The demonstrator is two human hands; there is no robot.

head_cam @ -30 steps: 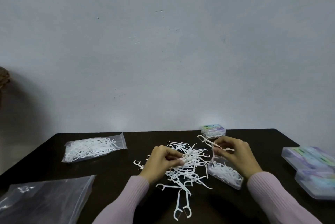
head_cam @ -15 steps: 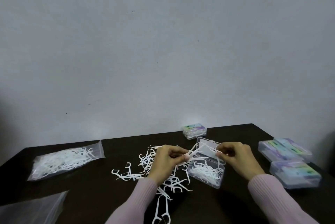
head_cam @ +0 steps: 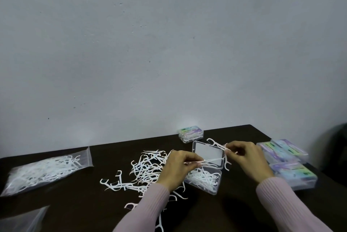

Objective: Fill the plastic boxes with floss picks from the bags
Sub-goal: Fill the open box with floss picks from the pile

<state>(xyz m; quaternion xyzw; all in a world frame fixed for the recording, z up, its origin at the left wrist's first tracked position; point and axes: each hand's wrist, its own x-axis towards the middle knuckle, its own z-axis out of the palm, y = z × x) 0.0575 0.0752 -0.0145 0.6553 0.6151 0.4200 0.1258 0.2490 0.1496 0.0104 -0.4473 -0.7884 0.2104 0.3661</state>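
The dark rectangular worktop (head_cam: 234, 211) fills the lower frame. At lower left, a clear zip-top plastic bag of white floss picks (head_cam: 45, 172) remains full and unopened, so at least one bag is left to process. At centre, a loose pile of white plastic floss picks (head_cam: 145, 168) awaits loading. At right, stacked closed clear plastic boxes with pastel labels (head_cam: 287, 164) appear finished; another closed labelled box (head_cam: 191, 134) sits at upper centre. The open clear plastic box (head_cam: 205, 176), right of centre, is partly filled. Above it, the left hand (head_cam: 177, 168) and right hand (head_cam: 247, 158) have fingers closed, pinching a few picks between them.
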